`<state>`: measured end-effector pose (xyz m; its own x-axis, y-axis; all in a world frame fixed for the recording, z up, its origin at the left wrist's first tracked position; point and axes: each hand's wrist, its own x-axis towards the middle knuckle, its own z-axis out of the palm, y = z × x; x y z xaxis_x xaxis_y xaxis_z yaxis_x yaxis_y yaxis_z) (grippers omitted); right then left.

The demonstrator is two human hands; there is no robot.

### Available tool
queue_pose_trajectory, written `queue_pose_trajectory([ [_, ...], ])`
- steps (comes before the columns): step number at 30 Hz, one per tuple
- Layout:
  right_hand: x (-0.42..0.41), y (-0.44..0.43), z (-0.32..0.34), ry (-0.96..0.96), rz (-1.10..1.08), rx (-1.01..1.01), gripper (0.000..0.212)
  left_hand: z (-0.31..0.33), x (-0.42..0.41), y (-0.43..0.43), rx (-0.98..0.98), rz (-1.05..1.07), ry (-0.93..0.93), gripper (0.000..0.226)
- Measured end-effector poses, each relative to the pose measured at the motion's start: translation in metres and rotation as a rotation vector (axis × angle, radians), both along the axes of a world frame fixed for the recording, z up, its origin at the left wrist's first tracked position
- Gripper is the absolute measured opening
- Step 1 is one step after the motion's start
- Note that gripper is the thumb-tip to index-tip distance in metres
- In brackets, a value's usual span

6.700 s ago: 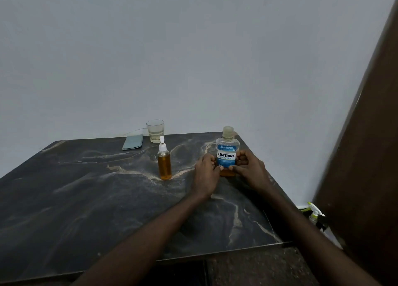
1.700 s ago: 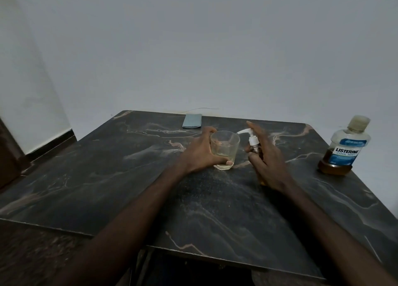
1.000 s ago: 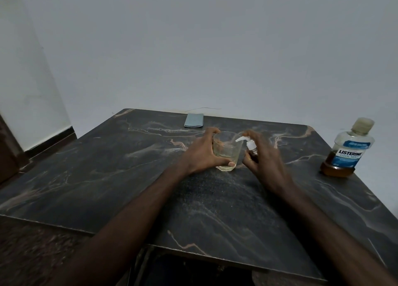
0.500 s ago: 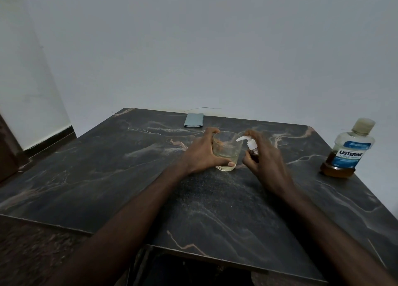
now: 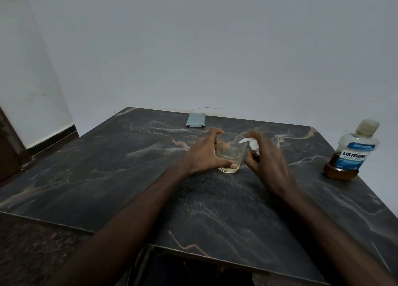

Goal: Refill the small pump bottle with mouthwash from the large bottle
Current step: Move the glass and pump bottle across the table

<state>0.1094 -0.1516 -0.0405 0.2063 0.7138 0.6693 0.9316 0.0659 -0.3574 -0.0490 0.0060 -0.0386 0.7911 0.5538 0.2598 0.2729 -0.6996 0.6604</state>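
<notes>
My right hand (image 5: 268,165) is wrapped around the small pump bottle (image 5: 253,146); only its white pump head and a bit of neck show, and the nozzle points left over a clear glass (image 5: 230,153). My left hand (image 5: 203,154) grips that glass, which stands on the table with a little pale liquid at its bottom. The large mouthwash bottle (image 5: 350,154), capped and upright with amber liquid low inside, stands apart at the table's right edge.
The dark marble table (image 5: 129,178) carries a grey-blue flat case (image 5: 195,120) near its far edge, with a thin cable behind it. A white wall rises behind the table. A brown door edge shows at the far left.
Since 6.7 s ago my hands left the large bottle and took the glass and pump bottle. In the last second the hands, glass and pump have barely moved.
</notes>
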Motion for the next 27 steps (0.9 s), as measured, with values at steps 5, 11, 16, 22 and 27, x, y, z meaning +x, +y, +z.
queue_pose_trajectory([
  [5, -0.0006, 0.0024, -0.0018, -0.006, -0.023, -0.016, 0.065, -0.0008, -0.0012, 0.0017, -0.009, -0.003, 0.001, 0.109],
  [11, 0.0025, -0.0006, 0.0011, -0.009, -0.046, -0.036, 0.054, -0.0022, -0.0002, 0.0032, -0.013, -0.019, -0.002, 0.11],
  [16, -0.0042, 0.0006, 0.0002, -0.028, -0.038, -0.008, 0.056, -0.0021, -0.0008, 0.0033, -0.008, -0.022, -0.013, 0.11],
  [22, 0.0018, -0.0007, 0.0018, 0.026, -0.057, 0.0, 0.061, -0.0033, -0.0002, 0.0042, -0.011, -0.025, -0.01, 0.109],
  [27, -0.0014, 0.0004, 0.0017, -0.009, -0.045, 0.01, 0.049, -0.0024, 0.0005, 0.0034, -0.01, -0.024, -0.013, 0.108],
])
